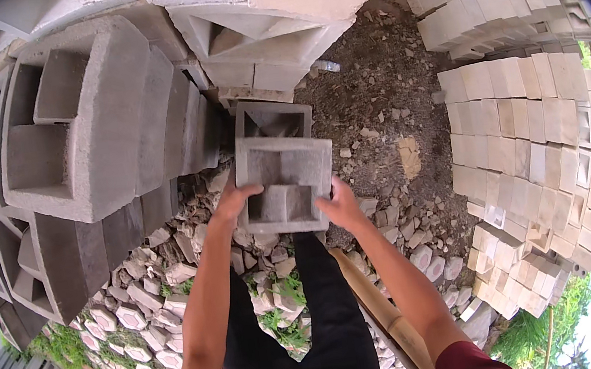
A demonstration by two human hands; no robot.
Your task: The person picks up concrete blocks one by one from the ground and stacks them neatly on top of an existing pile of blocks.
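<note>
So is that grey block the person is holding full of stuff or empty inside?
Empty. The grey block, gripped by the left hand and right hand, faces its open side up, and its hollow sections show only bare grey walls inside.

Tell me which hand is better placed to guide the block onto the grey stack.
Probably the left. The left hand grips the concrete block on the edge nearest the grey stack; the right hand holds the far edge.

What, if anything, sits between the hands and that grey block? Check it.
Nothing visible. The left hand and right hand grip the hollow grey concrete block directly at its near edges, bare skin on concrete.
</note>
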